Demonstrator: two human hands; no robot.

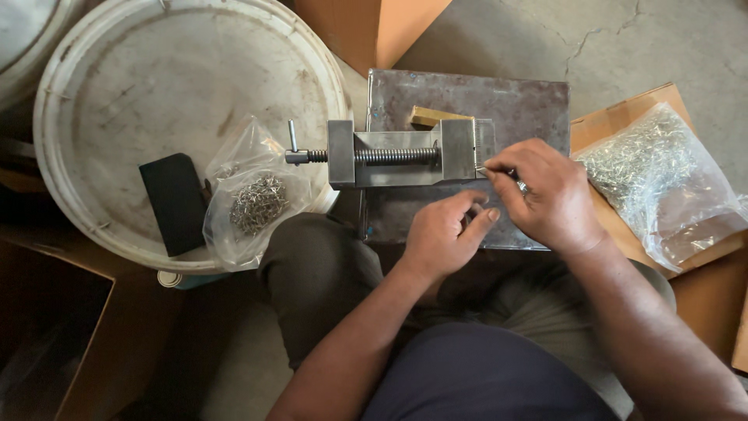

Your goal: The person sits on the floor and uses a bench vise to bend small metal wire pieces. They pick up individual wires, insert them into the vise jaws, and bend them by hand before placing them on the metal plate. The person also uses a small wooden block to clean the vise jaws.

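A small steel vise (401, 152) with a threaded screw and handle lies on a dark metal plate (506, 101). My right hand (545, 195) pinches a small thin metal piece at the vise's right-hand jaw. My left hand (444, 234) hovers just below the vise, fingers curled and close to the right hand's fingertips; whether it holds anything I cannot tell. A small yellowish block (432, 117) rests behind the vise.
A clear bag of small metal parts (253, 199) and a black block (178, 201) sit on a white bucket lid (156, 78) at left. Another bag of shiny metal pieces (662, 179) lies on cardboard (615, 121) at right. Cardboard boxes surround me.
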